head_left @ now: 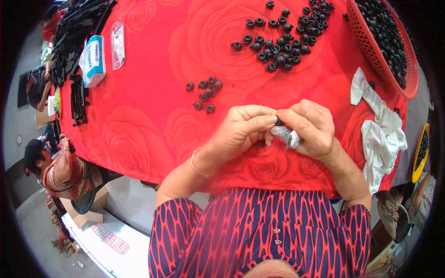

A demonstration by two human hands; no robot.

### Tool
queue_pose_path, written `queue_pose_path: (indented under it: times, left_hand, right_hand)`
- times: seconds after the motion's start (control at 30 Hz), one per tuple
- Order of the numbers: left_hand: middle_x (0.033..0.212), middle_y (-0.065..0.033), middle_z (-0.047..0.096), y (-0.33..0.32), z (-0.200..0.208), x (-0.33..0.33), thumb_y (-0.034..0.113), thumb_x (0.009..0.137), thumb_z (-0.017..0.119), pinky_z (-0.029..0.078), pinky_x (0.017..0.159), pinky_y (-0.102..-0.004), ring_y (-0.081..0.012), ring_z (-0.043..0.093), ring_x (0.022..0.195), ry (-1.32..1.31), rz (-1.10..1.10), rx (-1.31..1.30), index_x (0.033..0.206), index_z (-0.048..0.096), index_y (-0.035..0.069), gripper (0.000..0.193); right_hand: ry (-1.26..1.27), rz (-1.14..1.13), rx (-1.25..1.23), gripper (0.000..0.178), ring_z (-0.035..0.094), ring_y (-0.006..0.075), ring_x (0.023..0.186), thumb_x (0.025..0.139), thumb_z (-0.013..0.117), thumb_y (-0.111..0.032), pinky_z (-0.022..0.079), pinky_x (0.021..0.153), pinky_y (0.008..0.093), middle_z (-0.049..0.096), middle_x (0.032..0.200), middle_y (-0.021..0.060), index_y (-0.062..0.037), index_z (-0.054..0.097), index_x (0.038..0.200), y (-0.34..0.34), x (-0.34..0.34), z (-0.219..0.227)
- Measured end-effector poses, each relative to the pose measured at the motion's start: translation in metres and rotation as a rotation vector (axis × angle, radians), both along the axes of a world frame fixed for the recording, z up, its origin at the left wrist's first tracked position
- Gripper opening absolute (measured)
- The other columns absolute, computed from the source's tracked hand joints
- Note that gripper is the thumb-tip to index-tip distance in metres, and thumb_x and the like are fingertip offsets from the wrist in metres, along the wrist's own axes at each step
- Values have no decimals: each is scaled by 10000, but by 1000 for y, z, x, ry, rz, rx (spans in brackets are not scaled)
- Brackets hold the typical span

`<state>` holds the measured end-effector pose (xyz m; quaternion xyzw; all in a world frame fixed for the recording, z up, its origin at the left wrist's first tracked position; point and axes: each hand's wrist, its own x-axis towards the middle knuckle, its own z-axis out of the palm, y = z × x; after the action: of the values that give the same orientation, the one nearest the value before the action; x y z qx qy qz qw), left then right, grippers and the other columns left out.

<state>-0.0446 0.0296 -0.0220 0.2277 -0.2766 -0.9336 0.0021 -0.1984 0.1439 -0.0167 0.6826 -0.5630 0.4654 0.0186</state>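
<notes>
My left hand [245, 124] pinches a small black round part [279, 122] between thumb and fingertips, over the near side of the red tablecloth. My right hand [309, 127] is closed against it, holding a grey speckled strip with a white edge [282, 133]; its exact kind is unclear. Both hands meet at the part, and the fingers hide most of it. Ahead of my left hand lies a small group of black knob-like parts [204, 96]. A larger scattered pile of the same parts [280, 48] lies farther off.
A red plastic basket [410, 88] heaped with black parts stands at far right. White gloves [380, 134] lie on the right. At left are a tissue pack [94, 62], a clear plastic case [117, 45] and long black pieces [74, 37]. Other people [65, 169] sit along the left.
</notes>
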Motion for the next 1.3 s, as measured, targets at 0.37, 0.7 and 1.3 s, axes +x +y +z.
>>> queue_pose_path:
  times: [0.37, 0.7, 1.3]
  left_hand:
    - [886, -81, 622, 7, -3, -2, 112, 916, 533, 504, 608, -254, -126, 586, 682, 51, 117, 32, 1056, 587, -23, 202]
    - [918, -94, 605, 6, -5, 0, 150, 930, 512, 503, 620, -283, -161, 588, 685, 103, 81, -22, 1125, 569, -5, 255]
    - [879, -84, 591, 7, -1, -1, 109, 931, 504, 524, 607, -262, -128, 581, 684, 62, 43, -12, 1093, 549, -25, 215]
  right_hand:
    - [41, 32, -40, 327, 492, 170, 523, 617, 720, -130, 375, 434, 296, 513, 688, 55, 23, 580, 870, 4, -5, -2]
    - [-523, 47, 285, 292, 554, 240, 675, 766, 642, -98, 442, 584, 301, 525, 804, 114, -4, 528, 1017, 7, -14, 1]
    - [-465, 72, 389, 244, 536, 221, 638, 722, 626, -18, 422, 549, 299, 526, 758, 96, 2, 572, 960, 7, -16, 6]
